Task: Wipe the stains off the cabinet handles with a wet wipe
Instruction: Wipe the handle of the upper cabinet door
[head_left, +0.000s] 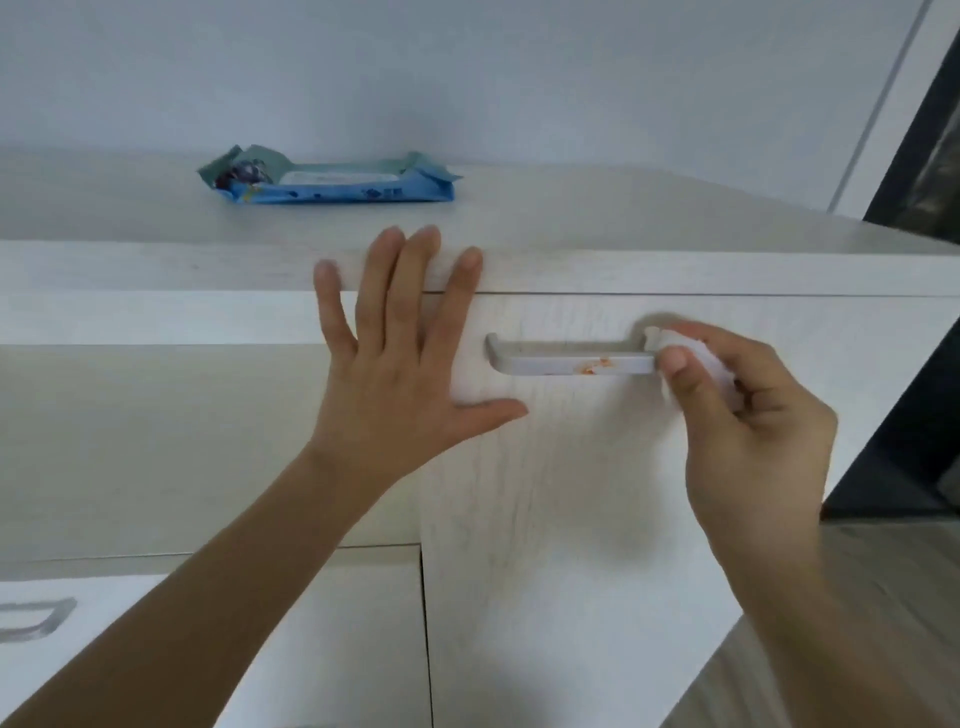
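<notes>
**Wiping a stained pull: bracing hand and working hand**

Your left hand lies flat and released, fingers spread across the pale wood-grain cabinet door, with its fingertips reaching the front edge of the cabinet top. Placed so, it probably steadies the door against the push of the wipe. Your right hand is pinched on a bunched white wet wipe, thumb in front, and presses it against the right end of the handle. Starting at one end would suit a single stroke along the bar.

The handle is a flat, smooth, light-grey bar with rounded corners, standing off the door on two short legs. Orange-red stains speckle its front face just beside the wipe and are not yet touched by it. The wipe looks soft and crumpled.

The blue plastic wipes packet rests on the cabinet top, well apart from both hands. A second handle, darker-edged, shows at lower left; any stains on it cannot be made out.
</notes>
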